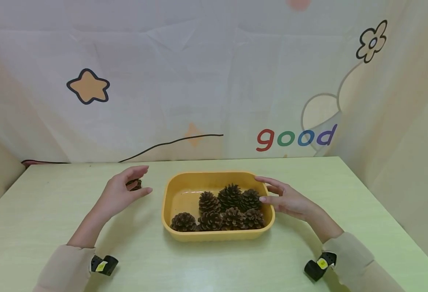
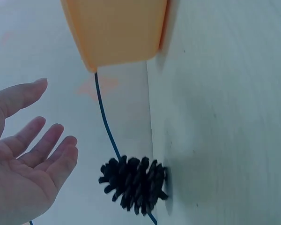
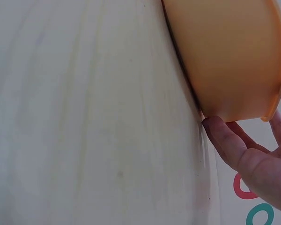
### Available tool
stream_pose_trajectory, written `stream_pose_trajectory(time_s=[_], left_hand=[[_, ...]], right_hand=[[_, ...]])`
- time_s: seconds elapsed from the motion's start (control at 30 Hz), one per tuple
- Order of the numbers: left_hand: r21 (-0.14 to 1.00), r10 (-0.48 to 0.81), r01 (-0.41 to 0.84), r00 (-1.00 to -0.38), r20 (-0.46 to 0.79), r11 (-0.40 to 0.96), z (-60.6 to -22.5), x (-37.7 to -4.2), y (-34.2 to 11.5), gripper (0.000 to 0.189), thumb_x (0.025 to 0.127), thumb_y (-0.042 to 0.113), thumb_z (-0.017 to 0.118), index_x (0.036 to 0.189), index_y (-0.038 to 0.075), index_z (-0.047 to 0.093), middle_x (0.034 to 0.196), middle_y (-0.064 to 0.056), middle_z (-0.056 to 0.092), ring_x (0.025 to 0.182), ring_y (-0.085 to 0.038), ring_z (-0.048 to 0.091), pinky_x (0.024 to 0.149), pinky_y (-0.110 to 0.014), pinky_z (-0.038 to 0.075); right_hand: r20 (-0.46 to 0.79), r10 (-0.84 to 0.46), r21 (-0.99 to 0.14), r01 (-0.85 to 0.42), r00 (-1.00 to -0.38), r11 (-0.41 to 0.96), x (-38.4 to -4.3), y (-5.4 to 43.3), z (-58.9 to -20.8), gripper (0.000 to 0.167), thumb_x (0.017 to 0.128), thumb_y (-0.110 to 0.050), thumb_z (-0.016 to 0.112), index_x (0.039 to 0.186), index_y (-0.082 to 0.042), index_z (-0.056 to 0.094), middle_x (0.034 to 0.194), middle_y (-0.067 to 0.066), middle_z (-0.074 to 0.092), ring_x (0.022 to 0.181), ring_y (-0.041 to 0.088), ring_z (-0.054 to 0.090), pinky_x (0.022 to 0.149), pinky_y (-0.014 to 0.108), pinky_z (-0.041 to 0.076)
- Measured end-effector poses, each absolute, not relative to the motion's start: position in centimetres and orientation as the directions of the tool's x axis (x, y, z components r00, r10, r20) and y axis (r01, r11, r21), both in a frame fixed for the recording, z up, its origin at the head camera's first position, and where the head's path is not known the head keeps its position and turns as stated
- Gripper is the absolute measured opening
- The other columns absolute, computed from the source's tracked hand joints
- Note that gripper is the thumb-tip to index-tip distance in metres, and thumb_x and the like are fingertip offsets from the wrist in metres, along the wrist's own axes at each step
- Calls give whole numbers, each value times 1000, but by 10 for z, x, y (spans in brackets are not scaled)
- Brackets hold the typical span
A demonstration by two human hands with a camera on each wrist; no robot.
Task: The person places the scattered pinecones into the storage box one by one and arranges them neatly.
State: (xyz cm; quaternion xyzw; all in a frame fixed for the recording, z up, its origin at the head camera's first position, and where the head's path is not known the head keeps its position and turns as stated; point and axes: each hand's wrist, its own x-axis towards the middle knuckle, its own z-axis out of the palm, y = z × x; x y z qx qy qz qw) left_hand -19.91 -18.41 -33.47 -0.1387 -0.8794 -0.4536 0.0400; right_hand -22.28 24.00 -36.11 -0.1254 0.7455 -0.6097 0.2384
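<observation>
A yellow plastic basin [image 1: 184, 236] stands on the table with several brown pine cones [image 1: 233, 218] in it, mostly in its right and near parts. My right hand [image 1: 290, 202] grips the basin's right end, thumb over the rim and fingers against the outer wall, as the right wrist view shows with the basin's side [image 3: 229, 61]. Left of the basin, my left hand [image 1: 120, 190] is held above the table with its fingers spread and nothing in them. Beyond it a single pine cone [image 2: 135, 183] stands on the table, partly hidden by the fingers in the head view.
The pale green table [image 1: 214, 267] ends at a printed cloth backdrop [image 1: 214, 89] at the back, with more cloth at both sides. A black wrist camera [image 1: 104, 265] sits on the left sleeve and another camera [image 1: 319, 266] on the right.
</observation>
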Motion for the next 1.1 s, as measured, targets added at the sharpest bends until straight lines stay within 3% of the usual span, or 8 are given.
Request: stream_pose_trajectory(time_s=[0.4,1.1], left_hand=[[762,129,212,-977,168,612,-344,-205,-211,70,81,18,70,139,2,34,140,-22,35,129,-37,30,104,-49,31],[785,189,103,-982,-18,611,-354,-225,-232,81,82,26,68,144,2,21,144,-24,25,130,-45,22,101,-59,28]], right_hand=[[-200,-475,-968,98,-857,231,-222,240,-360,69,86,-18,64,143,-12,26,145,25,16,115,34,46,89,42,48],[-195,-483,-969,91,-854,230,-223,241,-362,68,87,-17,62,144,-12,26,145,25,18,114,32,47,89,43,48]])
